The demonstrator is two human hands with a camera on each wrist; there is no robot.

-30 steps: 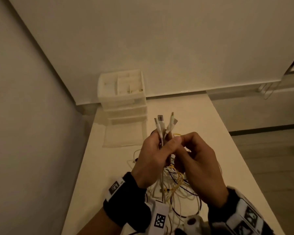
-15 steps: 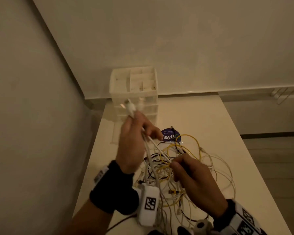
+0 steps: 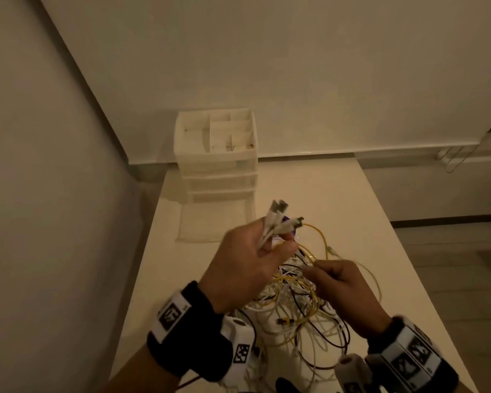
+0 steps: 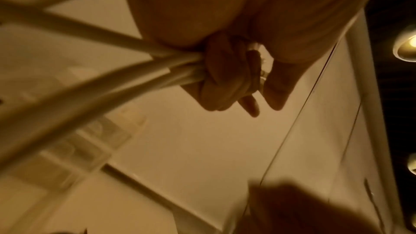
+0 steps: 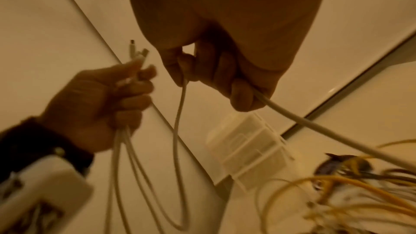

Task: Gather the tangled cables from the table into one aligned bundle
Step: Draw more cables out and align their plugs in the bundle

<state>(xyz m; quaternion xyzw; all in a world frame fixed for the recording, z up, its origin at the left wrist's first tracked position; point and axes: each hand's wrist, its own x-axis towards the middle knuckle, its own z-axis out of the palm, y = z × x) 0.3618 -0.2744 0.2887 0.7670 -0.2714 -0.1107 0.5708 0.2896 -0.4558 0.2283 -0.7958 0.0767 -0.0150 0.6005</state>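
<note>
A tangle of white, yellow and dark cables (image 3: pixel 301 302) lies on the white table (image 3: pixel 352 211). My left hand (image 3: pixel 247 259) is raised above the heap and grips a bunch of white cable ends (image 3: pixel 275 222), their plugs sticking up past the fingers; the same bunch (image 4: pixel 171 72) shows in the left wrist view. To its right, my right hand (image 3: pixel 338 287) pinches one white cable (image 5: pixel 182 99) that loops down and runs out past the little finger (image 5: pixel 245 99). The left hand (image 5: pixel 101 99) with its bunch shows in the right wrist view too.
A white plastic drawer organiser (image 3: pixel 216 160) with open top compartments stands at the table's far left, against the wall. A dark purple label (image 3: pixel 291 222) lies half hidden behind the plugs. The table's right edge (image 3: pixel 408 251) drops to the floor.
My left hand has come down and to the right with the bunch of cable ends. My right hand left the bunch, dropped to the heap and now pinches a single white cable.
</note>
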